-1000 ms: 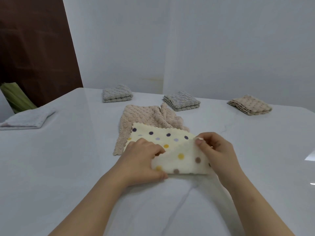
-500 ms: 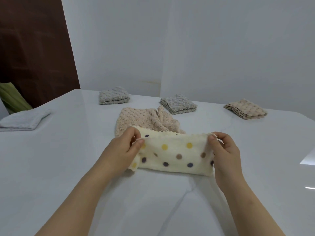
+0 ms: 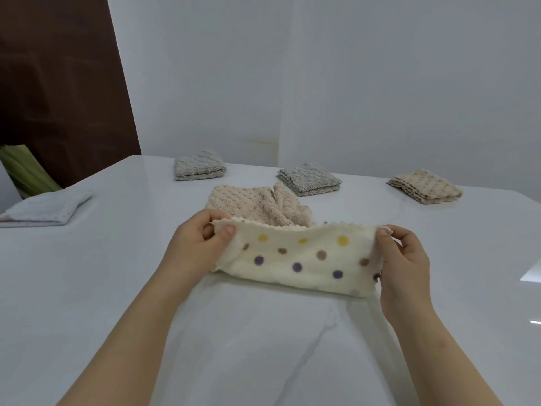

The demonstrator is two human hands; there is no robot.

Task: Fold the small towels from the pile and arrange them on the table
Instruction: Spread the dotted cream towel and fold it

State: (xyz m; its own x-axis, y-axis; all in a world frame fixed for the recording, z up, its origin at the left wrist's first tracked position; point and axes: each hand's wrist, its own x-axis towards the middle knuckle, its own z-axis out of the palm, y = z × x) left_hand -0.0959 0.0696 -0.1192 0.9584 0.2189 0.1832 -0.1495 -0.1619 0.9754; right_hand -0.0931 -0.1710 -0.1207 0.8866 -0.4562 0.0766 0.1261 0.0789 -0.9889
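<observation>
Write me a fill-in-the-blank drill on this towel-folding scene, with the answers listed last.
1. The left hand and the right hand each pinch an upper ____ of the cream towel.
2. That towel is printed with coloured ____.
3. The unfolded beige towel lies just ____ it on the table.
4. The folded towel farthest right is ____, not grey.

Answers: corner; dots; behind; beige.
</observation>
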